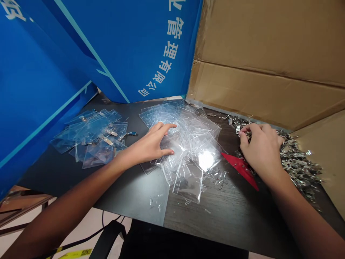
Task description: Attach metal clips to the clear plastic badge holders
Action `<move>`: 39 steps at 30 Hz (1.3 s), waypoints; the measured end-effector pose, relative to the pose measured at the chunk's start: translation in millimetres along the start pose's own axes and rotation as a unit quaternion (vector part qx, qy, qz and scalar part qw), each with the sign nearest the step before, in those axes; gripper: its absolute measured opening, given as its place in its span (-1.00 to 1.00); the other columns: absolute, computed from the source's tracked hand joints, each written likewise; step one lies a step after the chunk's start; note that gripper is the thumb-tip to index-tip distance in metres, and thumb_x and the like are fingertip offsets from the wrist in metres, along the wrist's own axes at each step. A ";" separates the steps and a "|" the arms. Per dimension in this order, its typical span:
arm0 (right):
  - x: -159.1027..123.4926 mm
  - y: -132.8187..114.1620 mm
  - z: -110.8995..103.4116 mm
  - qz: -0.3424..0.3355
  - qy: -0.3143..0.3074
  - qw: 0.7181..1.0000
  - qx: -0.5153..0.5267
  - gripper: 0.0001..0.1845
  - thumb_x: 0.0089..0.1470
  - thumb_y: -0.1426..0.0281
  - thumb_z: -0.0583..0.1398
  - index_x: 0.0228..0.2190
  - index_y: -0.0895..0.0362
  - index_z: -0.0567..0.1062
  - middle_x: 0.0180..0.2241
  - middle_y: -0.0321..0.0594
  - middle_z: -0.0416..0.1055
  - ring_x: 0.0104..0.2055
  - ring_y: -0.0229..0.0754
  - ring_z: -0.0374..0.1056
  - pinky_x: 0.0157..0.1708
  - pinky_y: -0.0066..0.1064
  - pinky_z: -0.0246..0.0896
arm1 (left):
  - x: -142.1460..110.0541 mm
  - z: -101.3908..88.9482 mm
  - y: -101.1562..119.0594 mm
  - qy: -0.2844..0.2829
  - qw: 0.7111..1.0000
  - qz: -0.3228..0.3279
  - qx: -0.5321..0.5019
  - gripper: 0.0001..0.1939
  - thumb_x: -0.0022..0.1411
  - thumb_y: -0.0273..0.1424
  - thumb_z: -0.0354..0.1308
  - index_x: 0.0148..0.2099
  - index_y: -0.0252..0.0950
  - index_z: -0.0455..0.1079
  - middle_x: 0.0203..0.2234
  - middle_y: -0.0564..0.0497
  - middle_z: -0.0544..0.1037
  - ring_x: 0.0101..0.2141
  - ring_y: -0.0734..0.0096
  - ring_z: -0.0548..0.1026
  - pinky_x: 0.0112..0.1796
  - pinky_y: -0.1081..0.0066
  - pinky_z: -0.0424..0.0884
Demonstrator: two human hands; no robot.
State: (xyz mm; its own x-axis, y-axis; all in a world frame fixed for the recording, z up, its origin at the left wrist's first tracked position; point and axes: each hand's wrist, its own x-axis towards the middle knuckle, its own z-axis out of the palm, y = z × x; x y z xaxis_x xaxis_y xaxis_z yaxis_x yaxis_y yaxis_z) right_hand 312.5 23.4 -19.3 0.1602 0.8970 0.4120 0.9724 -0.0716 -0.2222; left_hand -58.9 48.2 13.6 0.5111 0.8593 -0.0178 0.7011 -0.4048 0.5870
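Lightly, the open left hand [152, 143] rests on slippery plastic badge holders [192, 156], best taken by their edges; the curled right hand's [261, 153] hold on metal clips [298, 167] is unclear.

A blue banner [129, 46] and creased cardboard [269, 61] stand behind the dark desk [129, 194].

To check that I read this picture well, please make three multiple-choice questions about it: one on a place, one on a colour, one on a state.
1. Where lies the red triangular piece?
A) On the floor
B) On the dark table, beside the right hand
C) High on a wall

2. What colour is the printed banner?
A) Green
B) Yellow
C) Blue

3. How is the left hand?
A) Spread on the clear badge holders
B) Closed in a fist
C) Hidden from view

Answers: 1 B, it lies flat on the table; 2 C, blue fills the sheet; 3 A, the fingers rest apart.
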 end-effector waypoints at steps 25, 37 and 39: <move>-45.4 -67.3 -18.8 -0.067 -0.062 0.951 0.296 -0.73 0.44 0.26 0.09 -0.28 0.04 0.53 -0.14 -0.02 0.48 -0.08 0.06 0.48 -0.04 -0.10 0.37 | -4.7 6.1 25.3 0.036 0.922 -0.006 -0.386 -0.36 0.15 -0.35 0.33 0.24 -0.22 0.24 -0.28 0.08 0.33 -0.31 0.40 0.35 -0.29 0.34 0.32; -75.2 -94.3 -25.4 0.044 -0.403 0.707 0.580 -0.60 0.49 0.07 0.10 -0.24 0.07 0.54 -0.47 -0.37 0.14 -0.45 -0.19 0.06 -0.41 -0.31 0.03 | -12.5 37.0 39.0 0.057 0.925 0.098 -0.362 -0.73 0.40 -0.37 0.30 0.05 -0.21 0.31 -0.28 0.07 0.30 -0.27 0.36 0.33 -0.19 0.29 0.36; -74.7 -97.3 -23.6 0.091 -0.431 0.647 0.622 -0.49 0.41 -0.07 0.14 -0.33 0.08 0.53 -0.50 -0.39 0.05 -0.47 -0.21 -0.06 -0.47 -0.33 -0.09 | -15.9 36.7 41.1 0.083 0.936 0.193 -0.284 -0.91 0.45 -0.49 0.21 -0.10 -0.21 0.36 -0.25 0.02 0.41 -0.22 0.32 0.41 -0.13 0.25 0.39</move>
State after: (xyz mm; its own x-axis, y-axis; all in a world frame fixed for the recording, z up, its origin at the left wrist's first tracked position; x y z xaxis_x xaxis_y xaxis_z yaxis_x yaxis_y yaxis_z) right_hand 209.9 -47.0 -7.6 -0.4226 0.8716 -0.2482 -0.0250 -0.2850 -0.9582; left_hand -19.9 6.4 8.3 0.5552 0.7389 0.3819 0.0790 -0.5039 0.8601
